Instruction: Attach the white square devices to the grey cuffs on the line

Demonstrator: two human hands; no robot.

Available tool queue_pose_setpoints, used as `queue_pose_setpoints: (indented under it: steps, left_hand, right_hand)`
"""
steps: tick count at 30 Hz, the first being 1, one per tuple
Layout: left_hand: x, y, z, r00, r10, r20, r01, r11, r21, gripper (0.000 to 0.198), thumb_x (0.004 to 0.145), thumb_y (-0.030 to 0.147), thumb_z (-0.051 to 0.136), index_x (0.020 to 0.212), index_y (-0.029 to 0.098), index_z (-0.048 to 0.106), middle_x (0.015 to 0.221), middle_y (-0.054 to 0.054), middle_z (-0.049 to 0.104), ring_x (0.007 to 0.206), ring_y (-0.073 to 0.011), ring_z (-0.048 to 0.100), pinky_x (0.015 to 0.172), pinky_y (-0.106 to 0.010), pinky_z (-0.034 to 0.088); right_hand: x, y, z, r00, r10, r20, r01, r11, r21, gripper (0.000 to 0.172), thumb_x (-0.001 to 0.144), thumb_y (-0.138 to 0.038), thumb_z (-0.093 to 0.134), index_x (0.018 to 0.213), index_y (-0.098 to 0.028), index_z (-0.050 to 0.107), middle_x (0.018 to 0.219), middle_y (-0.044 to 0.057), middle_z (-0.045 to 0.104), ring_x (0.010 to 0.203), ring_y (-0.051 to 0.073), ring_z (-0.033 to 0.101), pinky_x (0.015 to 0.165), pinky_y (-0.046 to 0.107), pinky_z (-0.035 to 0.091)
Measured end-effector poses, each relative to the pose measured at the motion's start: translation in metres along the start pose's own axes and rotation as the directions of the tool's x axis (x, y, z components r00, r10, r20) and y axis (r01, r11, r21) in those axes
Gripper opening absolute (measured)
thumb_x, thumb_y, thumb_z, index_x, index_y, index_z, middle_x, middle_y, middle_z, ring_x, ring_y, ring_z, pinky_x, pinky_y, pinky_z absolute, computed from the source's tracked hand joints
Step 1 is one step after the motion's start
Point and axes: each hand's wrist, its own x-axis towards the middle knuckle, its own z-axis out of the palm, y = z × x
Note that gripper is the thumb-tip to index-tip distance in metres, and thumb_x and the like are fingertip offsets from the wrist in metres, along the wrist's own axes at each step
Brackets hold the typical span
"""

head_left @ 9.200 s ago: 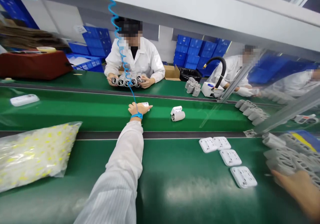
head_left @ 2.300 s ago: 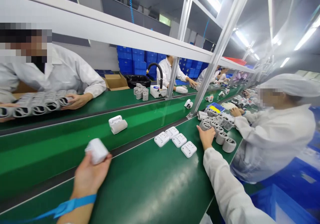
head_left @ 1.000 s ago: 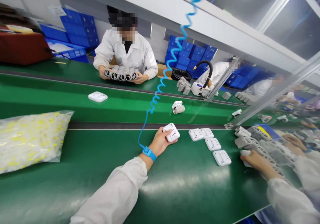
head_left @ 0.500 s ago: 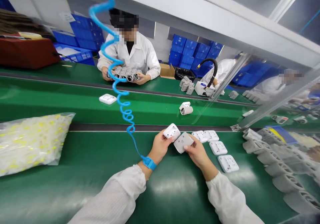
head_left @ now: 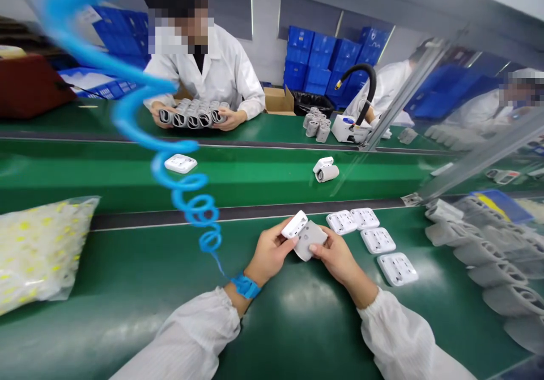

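Observation:
My left hand (head_left: 272, 250) is closed on a white square plastic plate (head_left: 294, 225), tilted so its edge shows. Against it, my right hand (head_left: 338, 253) grips a light grey plastic housing (head_left: 309, 240) with small round holes in its face. The two parts meet at an angle between my fingers; whether they are joined I cannot tell. Right of my hands, several more white plates (head_left: 378, 240) lie on the green bench (head_left: 306, 323). A blue strap (head_left: 245, 285) with a coiled cord (head_left: 187, 183) circles my left wrist.
A clear bag of white and yellow pieces (head_left: 42, 250) lies at left. Rows of grey housings (head_left: 495, 269) stand at right. On the green belt sit a white plate (head_left: 181, 163) and a joined pair of parts (head_left: 326, 169). Opposite, a co-worker (head_left: 208, 80) holds several grey housings.
The white plate in my left hand has turned more edge-on and now lies closer against the grey housing. The view has shifted, and the coiled cord appears larger and further left.

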Motion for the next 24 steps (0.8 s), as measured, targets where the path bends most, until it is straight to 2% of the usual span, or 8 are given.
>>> queue_pose_setpoints:
  steps: [5,9,11,14,18,21,24]
  left_hand:
    - [-0.003,-0.002,-0.003,0.996,0.043,0.073,-0.053,0.988,0.147,0.046,0.078,0.019,0.072,0.123,0.021,0.069,0.126,-0.008,0.068,0.117,-0.0312,0.063,0.106,-0.043,0.048]
    - [-0.005,0.004,-0.005,0.984,0.089,0.153,-0.128,0.955,0.269,0.057,0.072,0.009,0.070,0.127,0.023,0.068,0.129,-0.008,0.066,0.121,-0.0323,0.061,0.112,-0.045,0.042]
    - [-0.006,0.007,-0.004,0.974,0.114,0.196,-0.175,0.928,0.330,0.063,0.067,0.006,0.069,0.128,0.024,0.067,0.129,-0.007,0.067,0.120,-0.0324,0.062,0.110,-0.045,0.044]
    - [-0.007,0.008,-0.001,0.967,0.108,0.233,-0.200,0.884,0.422,0.066,0.066,0.005,0.067,0.129,0.025,0.066,0.123,-0.006,0.070,0.109,-0.0310,0.067,0.102,-0.042,0.050]
    - [-0.006,0.007,-0.001,0.969,0.072,0.238,-0.178,0.868,0.463,0.063,0.068,0.006,0.064,0.129,0.025,0.066,0.113,-0.005,0.074,0.095,-0.0279,0.071,0.090,-0.037,0.056]
    - [-0.004,0.008,-0.005,0.936,0.012,0.352,-0.172,0.888,0.426,0.063,0.071,0.007,0.062,0.133,0.021,0.062,0.112,-0.006,0.074,0.094,-0.0258,0.071,0.086,-0.035,0.058]
    - [-0.004,0.008,-0.009,0.905,-0.006,0.425,-0.191,0.887,0.420,0.065,0.072,0.008,0.061,0.136,0.018,0.058,0.113,-0.006,0.073,0.094,-0.0234,0.071,0.086,-0.034,0.058]
  right_hand:
    - [-0.005,-0.005,0.002,0.996,0.091,0.011,-0.091,0.994,0.062,0.055,0.066,-0.037,0.088,0.112,-0.021,0.064,0.098,0.004,0.070,0.086,0.021,0.068,0.073,0.033,0.057]
    - [-0.006,-0.009,0.002,0.989,0.145,-0.027,-0.144,0.989,0.025,0.052,0.068,-0.040,0.087,0.109,-0.018,0.063,0.096,0.005,0.070,0.087,0.021,0.069,0.074,0.033,0.059]
    - [-0.007,-0.011,0.000,0.983,0.178,-0.034,-0.179,0.984,-0.012,0.050,0.070,-0.042,0.085,0.106,-0.016,0.063,0.096,0.007,0.070,0.086,0.022,0.069,0.071,0.032,0.060]
    - [-0.009,-0.017,-0.002,0.971,0.234,-0.040,-0.236,0.967,-0.093,0.049,0.073,-0.046,0.083,0.105,-0.015,0.063,0.094,0.008,0.071,0.080,0.021,0.071,0.064,0.029,0.060]
    - [-0.012,-0.022,-0.002,0.958,0.281,-0.053,-0.284,0.913,-0.293,0.050,0.079,-0.057,0.074,0.102,-0.015,0.060,0.077,0.008,0.073,0.061,0.020,0.071,0.049,0.026,0.057]
    - [-0.014,-0.023,-0.003,0.958,0.280,-0.063,-0.277,0.845,-0.457,0.051,0.084,-0.064,0.063,0.099,-0.016,0.057,0.061,0.006,0.070,0.049,0.019,0.068,0.039,0.022,0.051]
    - [-0.014,-0.023,-0.005,0.952,0.299,-0.063,-0.287,0.802,-0.524,0.050,0.087,-0.066,0.057,0.096,-0.017,0.055,0.052,0.002,0.065,0.043,0.018,0.064,0.035,0.020,0.047]
